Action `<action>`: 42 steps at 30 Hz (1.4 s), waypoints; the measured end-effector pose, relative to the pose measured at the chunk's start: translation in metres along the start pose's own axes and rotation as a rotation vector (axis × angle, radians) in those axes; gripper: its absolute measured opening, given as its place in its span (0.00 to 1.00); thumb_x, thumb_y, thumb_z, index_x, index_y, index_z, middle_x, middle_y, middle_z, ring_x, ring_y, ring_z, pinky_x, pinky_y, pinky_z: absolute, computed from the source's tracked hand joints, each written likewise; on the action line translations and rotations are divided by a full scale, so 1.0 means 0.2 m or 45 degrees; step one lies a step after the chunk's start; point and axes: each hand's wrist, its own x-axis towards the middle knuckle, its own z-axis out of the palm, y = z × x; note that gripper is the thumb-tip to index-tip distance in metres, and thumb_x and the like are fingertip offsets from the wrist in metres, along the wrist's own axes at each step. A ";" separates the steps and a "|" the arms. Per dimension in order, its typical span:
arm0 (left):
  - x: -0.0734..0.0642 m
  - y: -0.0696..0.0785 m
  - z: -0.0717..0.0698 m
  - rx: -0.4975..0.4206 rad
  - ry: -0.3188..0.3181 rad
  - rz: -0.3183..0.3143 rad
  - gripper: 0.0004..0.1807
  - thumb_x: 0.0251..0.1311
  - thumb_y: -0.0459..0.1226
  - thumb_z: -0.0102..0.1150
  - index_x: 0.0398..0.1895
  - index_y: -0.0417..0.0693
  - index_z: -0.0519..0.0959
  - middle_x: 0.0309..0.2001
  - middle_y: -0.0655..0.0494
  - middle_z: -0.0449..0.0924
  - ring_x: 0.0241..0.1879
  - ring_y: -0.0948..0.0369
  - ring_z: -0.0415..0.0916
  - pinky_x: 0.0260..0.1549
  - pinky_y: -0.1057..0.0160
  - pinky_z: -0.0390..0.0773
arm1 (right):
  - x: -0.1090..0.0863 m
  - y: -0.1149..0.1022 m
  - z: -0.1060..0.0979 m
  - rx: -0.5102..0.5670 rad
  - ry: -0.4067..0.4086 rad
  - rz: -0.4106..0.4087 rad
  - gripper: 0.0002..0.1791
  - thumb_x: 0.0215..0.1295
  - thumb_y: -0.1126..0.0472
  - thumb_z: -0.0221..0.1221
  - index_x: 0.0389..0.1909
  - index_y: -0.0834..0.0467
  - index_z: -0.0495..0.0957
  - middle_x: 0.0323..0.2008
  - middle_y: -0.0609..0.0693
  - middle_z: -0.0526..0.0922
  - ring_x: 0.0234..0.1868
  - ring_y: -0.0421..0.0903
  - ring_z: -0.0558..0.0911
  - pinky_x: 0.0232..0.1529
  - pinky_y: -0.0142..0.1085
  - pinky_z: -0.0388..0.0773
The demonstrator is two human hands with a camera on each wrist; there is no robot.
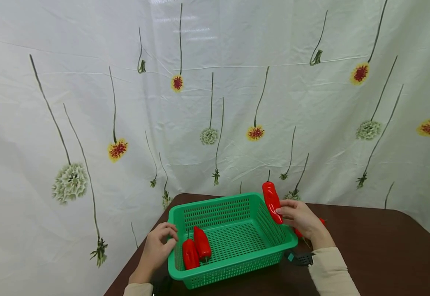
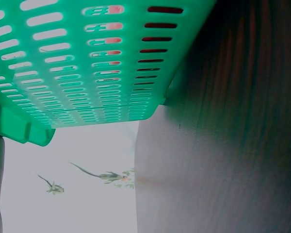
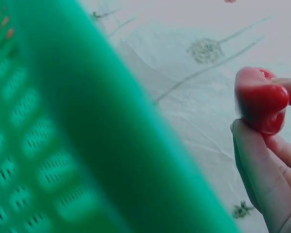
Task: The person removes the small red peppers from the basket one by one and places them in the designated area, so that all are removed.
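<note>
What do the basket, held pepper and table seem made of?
Green basket: likely molded plastic, semi-gloss, with regular slots through thin walls. Held pepper: glossy red with sharp highlights; plastic or real waxy skin, unclear. Table: dark brown, faintly streaked; possibly wood or laminate.

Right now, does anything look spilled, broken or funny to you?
Nothing stands out. Two peppers lie in the upright basket, and the right hand holds another pepper near its right rim. Nothing looks spilled or broken.

Left hand (image 1: 157, 245) is just at the green basket's (image 1: 237, 260) left rim, fingers loosely bent. Right hand (image 1: 303, 218) is up by its right end, thumb and fingers in a pinch.
</note>
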 end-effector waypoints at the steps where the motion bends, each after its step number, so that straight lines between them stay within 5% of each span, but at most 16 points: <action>1: 0.00 0.00 0.00 -0.001 -0.001 0.000 0.16 0.47 0.20 0.54 0.18 0.50 0.80 0.39 0.47 0.82 0.44 0.59 0.77 0.29 0.66 0.71 | 0.00 0.00 -0.01 -0.005 0.032 0.009 0.25 0.70 0.60 0.59 0.61 0.70 0.68 0.50 0.52 0.79 0.44 0.43 0.83 0.47 0.35 0.83; 13: 0.00 0.00 0.00 0.029 0.005 0.021 0.14 0.47 0.20 0.54 0.19 0.48 0.80 0.38 0.46 0.83 0.43 0.57 0.78 0.31 0.65 0.72 | -0.04 0.00 -0.08 -0.105 0.175 0.061 0.29 0.71 0.59 0.57 0.65 0.72 0.64 0.62 0.64 0.70 0.49 0.48 0.79 0.49 0.37 0.82; 23: 0.00 0.00 0.00 0.027 0.006 0.007 0.16 0.47 0.20 0.54 0.18 0.52 0.79 0.38 0.47 0.83 0.43 0.59 0.77 0.30 0.65 0.72 | -0.05 0.01 -0.14 -0.113 0.208 0.078 0.32 0.72 0.59 0.57 0.68 0.73 0.60 0.59 0.62 0.72 0.46 0.46 0.78 0.45 0.33 0.82; 32: -0.01 0.00 0.00 0.030 0.009 0.003 0.16 0.47 0.20 0.54 0.18 0.51 0.79 0.38 0.47 0.83 0.42 0.61 0.76 0.31 0.65 0.72 | -0.06 0.02 -0.19 -0.101 0.265 0.094 0.30 0.70 0.57 0.59 0.65 0.72 0.65 0.45 0.46 0.79 0.43 0.43 0.78 0.43 0.30 0.81; 42: 0.00 0.00 0.00 0.016 0.003 0.000 0.16 0.47 0.20 0.54 0.18 0.51 0.79 0.38 0.47 0.82 0.43 0.60 0.77 0.28 0.66 0.71 | -0.07 0.05 -0.24 -0.127 0.332 0.136 0.33 0.70 0.58 0.59 0.67 0.73 0.62 0.44 0.48 0.79 0.41 0.43 0.78 0.43 0.30 0.82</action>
